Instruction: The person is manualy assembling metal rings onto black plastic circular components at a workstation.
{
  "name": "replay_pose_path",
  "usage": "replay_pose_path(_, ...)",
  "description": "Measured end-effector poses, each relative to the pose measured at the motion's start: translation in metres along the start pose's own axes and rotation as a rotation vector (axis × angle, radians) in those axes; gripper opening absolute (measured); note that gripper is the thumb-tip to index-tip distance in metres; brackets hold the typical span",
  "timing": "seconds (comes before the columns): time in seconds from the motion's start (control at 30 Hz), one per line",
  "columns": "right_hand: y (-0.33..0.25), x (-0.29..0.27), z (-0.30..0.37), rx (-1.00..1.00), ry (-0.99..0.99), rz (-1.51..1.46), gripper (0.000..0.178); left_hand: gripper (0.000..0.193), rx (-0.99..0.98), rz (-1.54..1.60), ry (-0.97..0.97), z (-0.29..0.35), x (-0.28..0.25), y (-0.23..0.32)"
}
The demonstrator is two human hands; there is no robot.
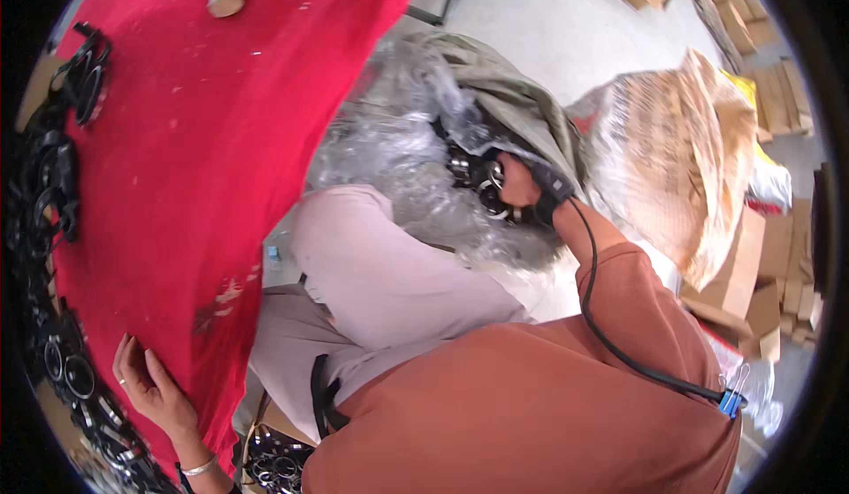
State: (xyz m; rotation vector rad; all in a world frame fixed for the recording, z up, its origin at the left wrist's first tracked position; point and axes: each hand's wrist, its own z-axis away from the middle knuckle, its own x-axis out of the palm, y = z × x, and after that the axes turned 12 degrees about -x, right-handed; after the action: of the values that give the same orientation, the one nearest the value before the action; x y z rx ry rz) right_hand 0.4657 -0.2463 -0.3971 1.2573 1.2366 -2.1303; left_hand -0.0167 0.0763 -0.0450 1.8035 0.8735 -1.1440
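Parts with silvery rings (487, 195) lie in clear plastic (371, 145) near the frame's centre, where gathering from the pile seems the step in hand. Lifting any would call for a firm grip and clearance past the plastic. The right hand (518, 183) reaches in with fingers curled at a ring; whether they grip it, I cannot tell. Lower left, the left hand (152, 394) rests on red cloth (195, 140), empty, fingers extended, thumb apart.

2 arms (610, 236) spread wide, left hand (159, 398) loosely extended, right hand (520, 183) curled
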Motion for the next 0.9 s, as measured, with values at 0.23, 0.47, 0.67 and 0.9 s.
replay_pose_path(0.23, -0.094, -0.168, 0.025, 0.119, 0.053, -0.799, 0.053, 0.025, 0.084, 0.016, 0.036, -0.016, 0.015, 0.015)
replay_pose_path(0.47, -0.238, -0.257, 0.016, -0.240, 0.010, -1.122, 0.052, 0.026, 0.079, 0.099, 0.090, -0.007, 0.004, 0.020)
replay_pose_path(0.67, -0.444, -0.299, -0.050, -0.610, -0.222, -1.108, 0.043, 0.034, 0.031, 0.213, 0.120, -0.010, -0.006, 0.024)
replay_pose_path(0.9, -0.640, -0.197, -0.125, -0.688, -0.714, -1.146, 0.011, 0.064, -0.505, 1.763, -0.368, -0.092, -0.042, -0.012)
